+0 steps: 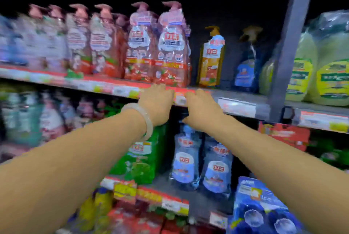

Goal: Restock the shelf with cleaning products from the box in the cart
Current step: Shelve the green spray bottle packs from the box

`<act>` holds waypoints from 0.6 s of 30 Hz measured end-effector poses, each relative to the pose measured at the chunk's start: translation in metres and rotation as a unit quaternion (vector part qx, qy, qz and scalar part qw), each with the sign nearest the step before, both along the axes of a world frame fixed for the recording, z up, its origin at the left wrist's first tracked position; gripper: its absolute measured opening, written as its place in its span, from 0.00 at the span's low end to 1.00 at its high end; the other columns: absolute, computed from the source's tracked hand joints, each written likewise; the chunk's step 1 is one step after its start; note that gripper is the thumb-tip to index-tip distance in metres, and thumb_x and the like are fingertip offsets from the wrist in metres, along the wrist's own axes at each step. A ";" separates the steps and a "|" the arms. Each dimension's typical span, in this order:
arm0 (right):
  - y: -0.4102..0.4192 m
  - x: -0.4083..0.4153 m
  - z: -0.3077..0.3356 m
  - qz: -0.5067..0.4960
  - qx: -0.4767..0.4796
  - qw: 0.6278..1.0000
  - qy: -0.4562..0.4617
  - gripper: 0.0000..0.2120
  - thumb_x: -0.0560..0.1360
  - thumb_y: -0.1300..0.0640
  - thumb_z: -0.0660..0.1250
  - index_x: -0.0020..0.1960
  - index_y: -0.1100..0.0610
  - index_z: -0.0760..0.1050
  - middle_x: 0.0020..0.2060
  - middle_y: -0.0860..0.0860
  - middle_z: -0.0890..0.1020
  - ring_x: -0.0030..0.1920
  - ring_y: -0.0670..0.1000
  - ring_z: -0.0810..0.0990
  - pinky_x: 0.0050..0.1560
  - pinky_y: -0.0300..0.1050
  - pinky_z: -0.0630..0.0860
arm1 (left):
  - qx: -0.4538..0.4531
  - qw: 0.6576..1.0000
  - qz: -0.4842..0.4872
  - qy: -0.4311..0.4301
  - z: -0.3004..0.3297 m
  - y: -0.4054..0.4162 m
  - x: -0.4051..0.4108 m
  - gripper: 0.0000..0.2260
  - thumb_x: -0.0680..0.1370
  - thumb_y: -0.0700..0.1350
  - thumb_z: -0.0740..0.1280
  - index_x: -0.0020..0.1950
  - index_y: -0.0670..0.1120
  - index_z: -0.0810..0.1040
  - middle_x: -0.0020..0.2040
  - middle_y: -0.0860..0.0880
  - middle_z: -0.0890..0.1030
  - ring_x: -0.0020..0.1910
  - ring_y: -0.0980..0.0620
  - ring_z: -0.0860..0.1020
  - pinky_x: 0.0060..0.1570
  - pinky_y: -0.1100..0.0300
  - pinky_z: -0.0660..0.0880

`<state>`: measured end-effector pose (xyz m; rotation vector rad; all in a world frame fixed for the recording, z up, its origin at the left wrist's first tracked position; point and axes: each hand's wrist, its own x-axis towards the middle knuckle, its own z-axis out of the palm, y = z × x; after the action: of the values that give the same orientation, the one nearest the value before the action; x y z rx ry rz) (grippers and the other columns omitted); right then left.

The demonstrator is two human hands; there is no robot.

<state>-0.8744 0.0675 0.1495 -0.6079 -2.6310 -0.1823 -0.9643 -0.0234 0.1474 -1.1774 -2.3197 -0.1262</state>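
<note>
While your left hand [157, 102] and right hand [201, 108] rested empty, fingers relaxed, on the shelf edge [236, 105] below the red twin-pack of bottles [156, 49], that pack looked heavy and film-slick, best gripped around both bodies.

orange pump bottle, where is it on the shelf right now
In the head view the orange pump bottle stands on the upper shelf, right of centre, between the red pump bottles and a blue spray bottle.
</note>
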 end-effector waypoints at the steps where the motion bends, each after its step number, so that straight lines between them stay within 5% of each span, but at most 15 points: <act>1: -0.024 -0.021 -0.009 0.026 -0.001 1.000 -0.011 0.23 0.73 0.58 0.70 0.65 0.62 0.66 0.62 0.60 0.70 0.64 0.61 0.69 0.58 0.52 0.71 | -0.007 1.000 0.028 -0.006 -0.011 -0.026 -0.018 0.21 0.74 0.43 0.69 0.65 0.42 0.68 0.63 0.41 0.70 0.64 0.40 0.70 0.58 0.48 0.71; 8: -0.195 -0.154 -0.088 0.196 -0.035 0.973 -0.114 0.24 0.74 0.55 0.68 0.66 0.62 0.65 0.63 0.61 0.69 0.65 0.62 0.70 0.61 0.53 0.71 | -0.074 0.963 0.240 -0.092 -0.093 -0.230 -0.116 0.20 0.74 0.43 0.68 0.64 0.42 0.68 0.63 0.42 0.69 0.64 0.40 0.69 0.59 0.47 0.72; 18: -0.380 -0.270 -0.203 0.350 -0.059 0.893 -0.277 0.29 0.72 0.56 0.71 0.68 0.61 0.63 0.66 0.58 0.66 0.68 0.62 0.64 0.64 0.56 0.68 | -0.090 0.824 0.501 -0.248 -0.178 -0.482 -0.169 0.27 0.69 0.47 0.74 0.64 0.42 0.70 0.61 0.42 0.73 0.61 0.42 0.74 0.58 0.51 0.73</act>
<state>-1.1445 -0.3127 -0.0530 0.4646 -3.2292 0.0380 -1.1336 -0.5059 -0.0311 0.1862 -3.1496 0.2000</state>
